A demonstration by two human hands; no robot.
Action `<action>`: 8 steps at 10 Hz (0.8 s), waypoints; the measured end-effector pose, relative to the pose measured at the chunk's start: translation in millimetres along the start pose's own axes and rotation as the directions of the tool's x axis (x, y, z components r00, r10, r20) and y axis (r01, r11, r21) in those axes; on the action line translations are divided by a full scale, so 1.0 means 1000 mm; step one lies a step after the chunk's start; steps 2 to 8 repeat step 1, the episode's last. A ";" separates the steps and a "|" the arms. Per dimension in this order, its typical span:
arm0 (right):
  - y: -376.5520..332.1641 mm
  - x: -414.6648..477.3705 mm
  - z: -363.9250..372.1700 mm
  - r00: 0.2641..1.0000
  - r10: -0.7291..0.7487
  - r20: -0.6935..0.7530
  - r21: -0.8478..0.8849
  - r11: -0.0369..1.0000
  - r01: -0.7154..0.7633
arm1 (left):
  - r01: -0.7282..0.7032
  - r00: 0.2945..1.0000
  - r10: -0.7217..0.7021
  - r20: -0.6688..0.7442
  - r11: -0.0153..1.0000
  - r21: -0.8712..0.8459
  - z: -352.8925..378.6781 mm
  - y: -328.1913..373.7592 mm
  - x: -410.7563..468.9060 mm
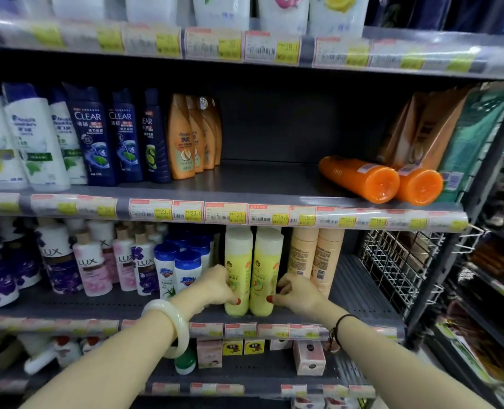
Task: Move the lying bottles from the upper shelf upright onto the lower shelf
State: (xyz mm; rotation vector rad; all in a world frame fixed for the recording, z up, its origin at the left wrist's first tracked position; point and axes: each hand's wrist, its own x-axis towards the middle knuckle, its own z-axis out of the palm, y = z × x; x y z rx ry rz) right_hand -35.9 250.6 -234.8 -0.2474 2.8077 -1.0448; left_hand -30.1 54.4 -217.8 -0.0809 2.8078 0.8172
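Shop shelving. Two orange bottles (380, 180) lie at upper shelf (259, 178) right end. Both my hands pinch yellow bottles (252, 270) upright below. Orange ones: smooth, probably slippery; grip mid-body.

Two orange bottles (360, 178) lying, two yellow bottles (238, 270) upright, two peach bottles (304, 255), two hands (218, 286).

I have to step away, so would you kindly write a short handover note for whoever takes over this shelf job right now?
Left hand: on the left yellow bottle.
Right hand: on the right yellow bottle.
Both yellow bottles stand upright, side by side, on the lower shelf.
Done: those two appear placed.
Left: two orange bottles lie on their sides at the right of the upper shelf; stand them below.
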 end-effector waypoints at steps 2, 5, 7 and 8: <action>-0.011 -0.013 -0.013 1.000 0.000 0.013 -0.014 1.000 0.000 | -0.012 1.000 0.011 0.011 1.000 0.026 -0.011 0.014 -0.011; -0.011 -0.013 -0.013 1.000 0.000 0.013 -0.014 1.000 0.000 | -0.012 1.000 0.011 0.011 1.000 0.026 -0.011 0.014 -0.011; -0.011 -0.013 -0.013 1.000 0.000 0.013 -0.014 1.000 0.000 | -0.012 1.000 0.011 0.011 1.000 0.026 -0.011 0.014 -0.011; -0.011 -0.013 -0.013 1.000 0.000 0.013 -0.014 1.000 0.000 | -0.012 1.000 0.011 0.011 1.000 0.026 -0.011 0.014 -0.011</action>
